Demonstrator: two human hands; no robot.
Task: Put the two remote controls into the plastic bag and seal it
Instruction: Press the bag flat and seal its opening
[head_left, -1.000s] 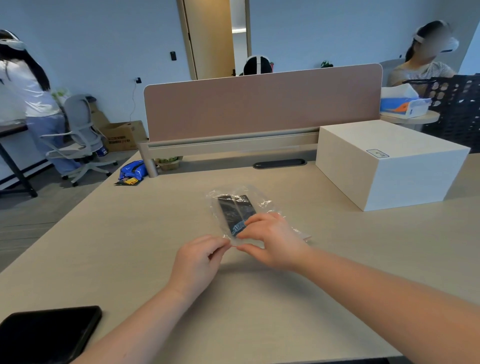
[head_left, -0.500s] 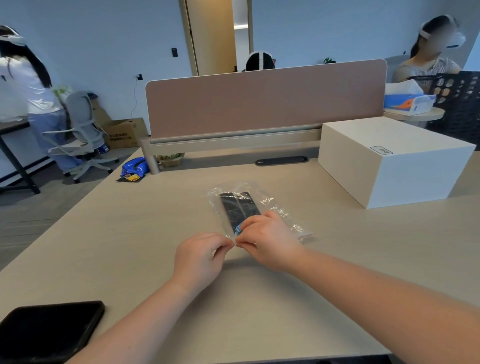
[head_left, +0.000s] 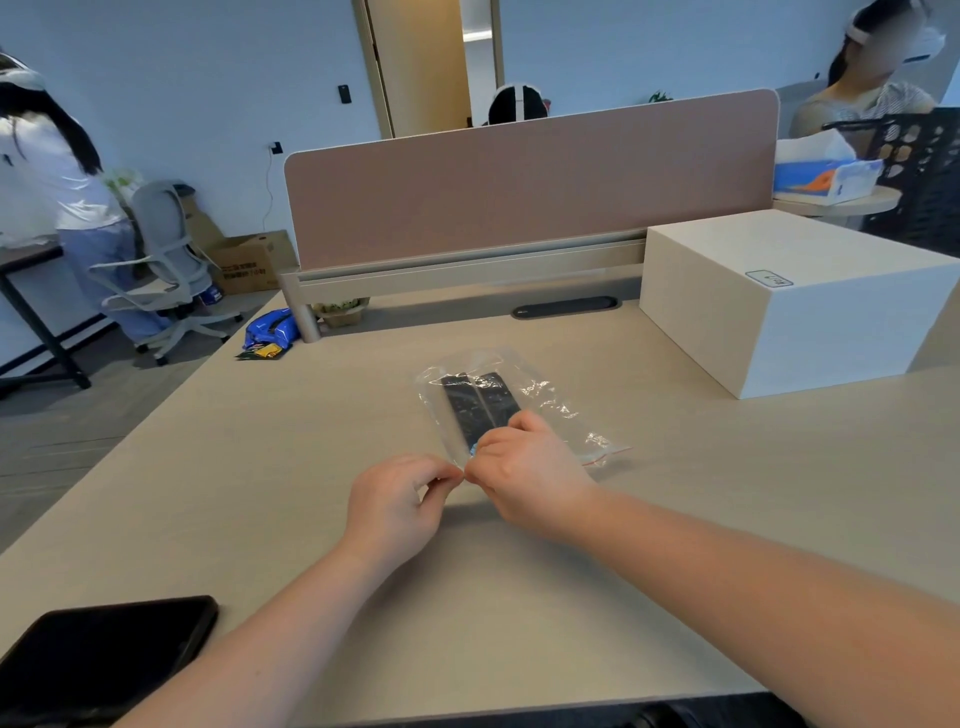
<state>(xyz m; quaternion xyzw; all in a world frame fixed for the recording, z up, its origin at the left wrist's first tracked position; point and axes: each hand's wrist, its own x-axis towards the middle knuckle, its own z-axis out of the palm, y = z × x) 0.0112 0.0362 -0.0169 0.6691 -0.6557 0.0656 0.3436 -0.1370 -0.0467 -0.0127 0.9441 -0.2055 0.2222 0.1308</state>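
A clear plastic bag (head_left: 550, 400) lies on the desk with two black remote controls (head_left: 475, 402) side by side inside it. Its near edge, with a thin red strip (head_left: 605, 457) showing at the right corner, points toward me. My left hand (head_left: 397, 501) pinches the bag's near left corner between thumb and forefinger. My right hand (head_left: 527, 467) pinches the same edge right beside it, fingertips almost touching the left hand's, and it covers the remotes' near ends.
A white box (head_left: 800, 301) stands at the right. A black phone (head_left: 98, 654) lies at the near left corner. A pink divider (head_left: 524, 182) closes the desk's far side. A blue snack packet (head_left: 267, 330) rests at the far left edge. People sit and stand beyond.
Both hands have drawn closer together on the bag's near edge; my right hand slid left toward the left hand. The bag stays in place.
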